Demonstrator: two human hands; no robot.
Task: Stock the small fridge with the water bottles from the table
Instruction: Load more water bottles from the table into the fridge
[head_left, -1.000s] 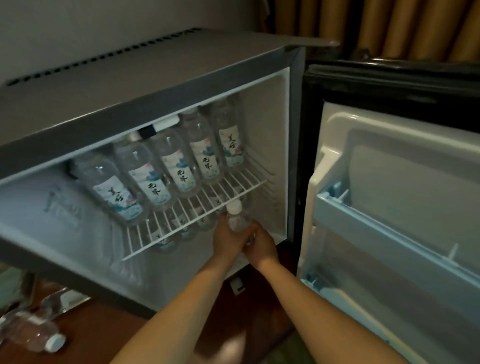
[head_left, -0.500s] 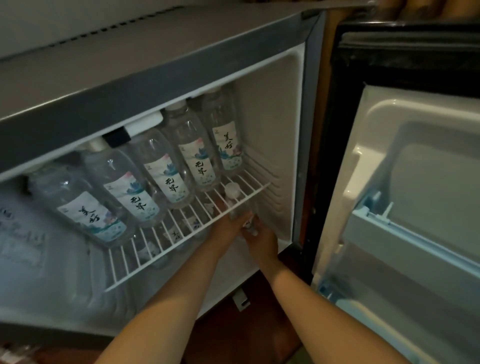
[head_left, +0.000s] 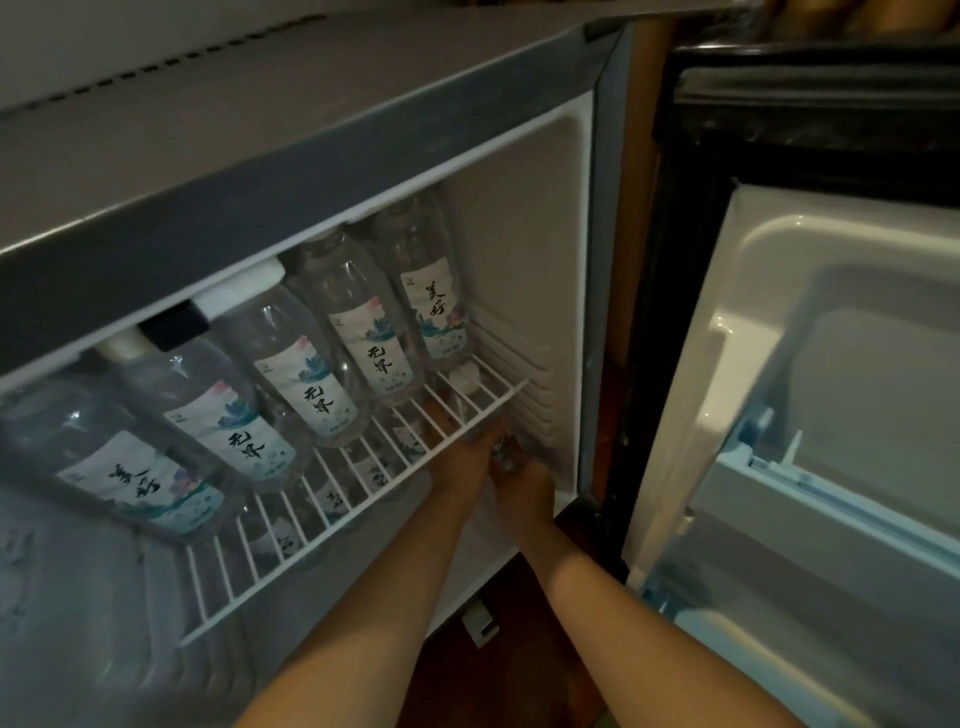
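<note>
Five labelled water bottles (head_left: 332, 358) stand in a row on the white wire shelf (head_left: 363, 499) of the small fridge (head_left: 291, 171), filling it from its left end to its right end, and the labels of more bottles show through the wires on the floor beneath. Both hands are under the shelf at its right front corner, beside the ribbed right wall: the left hand (head_left: 462, 462) and the right hand (head_left: 524, 483) are closed together around one more bottle (head_left: 501, 454), of which only a strip of label shows between the fingers. A white cap (head_left: 464, 378) seen through the wires just above looks to be that bottle's top, though I cannot be sure of it. The step in hand, as I judge it, is seating this bottle upright in the lower compartment's right front corner. To do it well, the cap should stay below the wires so it does not catch the shelf's front rail; the base should go flat on the floor before either hand loosens; and the bottle should end close against its neighbours without knocking them, far enough inward that the open door (head_left: 831, 415) at the right can shut freely. Releasing one hand first and steadying with the other would guard against tipping.
</note>
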